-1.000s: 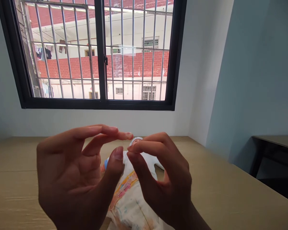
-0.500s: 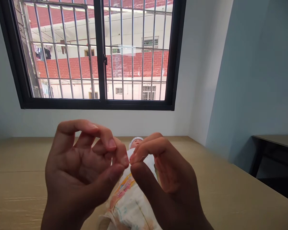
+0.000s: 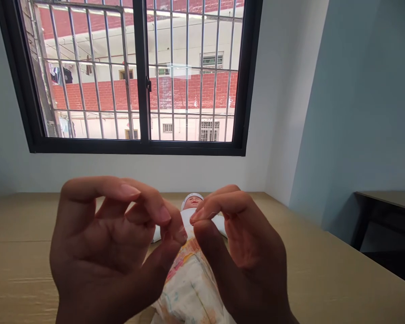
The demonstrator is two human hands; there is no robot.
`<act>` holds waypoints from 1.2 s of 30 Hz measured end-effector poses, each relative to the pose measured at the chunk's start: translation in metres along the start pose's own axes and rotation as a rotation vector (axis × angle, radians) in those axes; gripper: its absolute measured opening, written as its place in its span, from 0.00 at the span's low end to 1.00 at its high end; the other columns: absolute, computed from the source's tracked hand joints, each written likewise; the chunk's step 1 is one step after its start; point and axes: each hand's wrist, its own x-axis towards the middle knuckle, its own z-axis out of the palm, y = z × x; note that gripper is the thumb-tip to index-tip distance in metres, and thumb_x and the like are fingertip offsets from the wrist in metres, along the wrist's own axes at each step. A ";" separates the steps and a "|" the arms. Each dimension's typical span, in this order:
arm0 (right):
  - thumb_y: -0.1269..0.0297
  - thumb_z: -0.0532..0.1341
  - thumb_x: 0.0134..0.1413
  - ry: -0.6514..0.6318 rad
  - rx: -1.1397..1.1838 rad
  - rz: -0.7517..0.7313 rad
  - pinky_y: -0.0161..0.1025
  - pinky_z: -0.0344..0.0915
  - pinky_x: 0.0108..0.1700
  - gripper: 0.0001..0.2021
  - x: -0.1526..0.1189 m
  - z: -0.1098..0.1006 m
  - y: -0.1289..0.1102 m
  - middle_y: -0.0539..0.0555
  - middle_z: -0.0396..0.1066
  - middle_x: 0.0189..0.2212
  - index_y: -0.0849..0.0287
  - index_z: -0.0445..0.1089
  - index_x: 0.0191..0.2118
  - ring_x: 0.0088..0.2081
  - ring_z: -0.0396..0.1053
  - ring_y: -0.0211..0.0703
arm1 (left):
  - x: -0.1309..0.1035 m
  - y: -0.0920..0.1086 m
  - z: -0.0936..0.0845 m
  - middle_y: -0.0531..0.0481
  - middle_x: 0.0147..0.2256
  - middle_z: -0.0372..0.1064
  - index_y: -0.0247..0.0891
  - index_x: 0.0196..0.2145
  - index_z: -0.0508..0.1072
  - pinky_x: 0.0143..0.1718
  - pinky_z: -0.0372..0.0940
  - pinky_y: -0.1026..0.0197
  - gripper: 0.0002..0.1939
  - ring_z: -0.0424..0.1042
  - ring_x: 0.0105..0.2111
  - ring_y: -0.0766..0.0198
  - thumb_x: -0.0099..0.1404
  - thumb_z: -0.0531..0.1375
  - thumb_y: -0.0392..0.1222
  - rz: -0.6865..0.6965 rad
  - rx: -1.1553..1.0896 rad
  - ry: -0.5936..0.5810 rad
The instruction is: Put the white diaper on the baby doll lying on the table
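My left hand [image 3: 111,247] is raised at centre left, palm turned toward me, its thumb pressed to a fingertip in a pinch. Opposite it, my right hand [image 3: 248,247] pinches thumb against index finger. A small gap separates the two sets of fingertips. Whatever they hold, if anything, is too small to make out. Behind and below the hands, a baby doll [image 3: 191,201] in a white cap lies on its back. White cloth with orange, pink and yellow patterning [image 3: 189,279] covers its body, partly hidden by my hands.
The doll lies on a wide light-wood table [image 3: 324,270]. At the back is a white wall with a black-framed window [image 3: 141,146] and metal bars outside. A dark desk [image 3: 388,202] stands at the right, beyond the table edge.
My hands have moved apart a little: the left shifts left and slightly down, the right a bit to the right. More of the doll's head and cloth shows between them.
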 end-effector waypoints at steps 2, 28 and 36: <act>0.73 0.62 0.63 0.003 0.025 0.010 0.40 0.70 0.40 0.06 0.001 0.000 -0.001 0.43 0.71 0.31 0.54 0.68 0.36 0.35 0.72 0.34 | 0.001 -0.006 -0.001 0.61 0.30 0.72 0.49 0.38 0.72 0.32 0.75 0.67 0.23 0.73 0.28 0.67 0.52 0.67 0.22 0.081 0.056 -0.004; 0.73 0.65 0.61 -0.058 -0.092 -0.239 0.43 0.76 0.50 0.07 0.000 0.000 0.000 0.49 0.75 0.33 0.53 0.70 0.37 0.37 0.75 0.40 | 0.013 -0.005 -0.011 0.56 0.32 0.72 0.43 0.39 0.77 0.26 0.77 0.71 0.22 0.76 0.26 0.67 0.47 0.70 0.24 -0.505 -0.449 0.152; 0.76 0.64 0.62 -0.021 -0.097 -0.161 0.44 0.74 0.46 0.09 0.001 0.000 0.002 0.48 0.76 0.34 0.52 0.71 0.38 0.37 0.75 0.40 | 0.015 -0.011 -0.013 0.57 0.30 0.67 0.40 0.37 0.76 0.32 0.77 0.70 0.10 0.72 0.26 0.70 0.57 0.65 0.29 -0.481 -0.477 -0.037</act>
